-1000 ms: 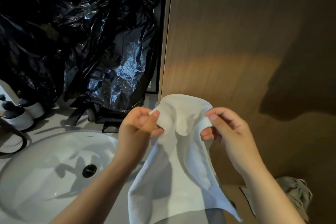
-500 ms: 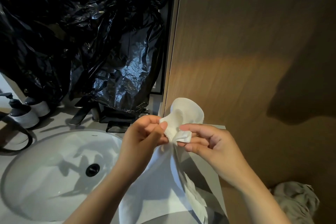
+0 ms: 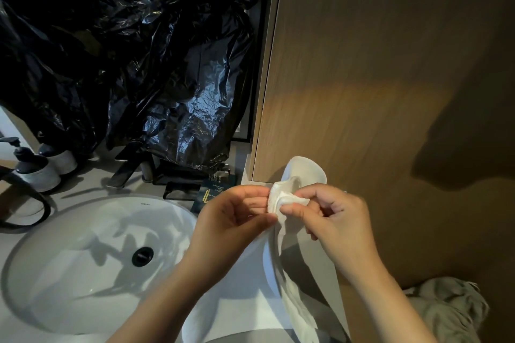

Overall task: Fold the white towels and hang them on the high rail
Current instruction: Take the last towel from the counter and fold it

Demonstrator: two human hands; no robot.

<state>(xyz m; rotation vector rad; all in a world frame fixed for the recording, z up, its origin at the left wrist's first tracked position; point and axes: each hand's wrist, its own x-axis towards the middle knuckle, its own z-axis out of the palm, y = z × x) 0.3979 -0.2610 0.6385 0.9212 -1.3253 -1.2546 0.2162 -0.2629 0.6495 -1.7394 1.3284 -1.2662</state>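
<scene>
A white towel [image 3: 303, 175] hangs folded in two in front of me, its top fold looping above my fingers and its lower part [image 3: 295, 303] trailing down over the counter edge. My left hand [image 3: 231, 220] pinches two corners of the towel together between thumb and fingers. My right hand [image 3: 331, 217] meets it from the right, fingers curled and pinching the same bunched corners. No rail is in view.
A white oval sink [image 3: 83, 259] with a dark drain lies to the left. Black plastic sheeting [image 3: 125, 50] covers the wall behind a dark tap [image 3: 125, 167] and two dispensers [image 3: 36, 170]. A wooden panel [image 3: 376, 78] rises on the right; a crumpled grey cloth [image 3: 448, 306] lies below it.
My hands have come together, bringing the towel's two top corners into one pinch. The towel, spread wide a second ago, now hangs doubled and narrow.
</scene>
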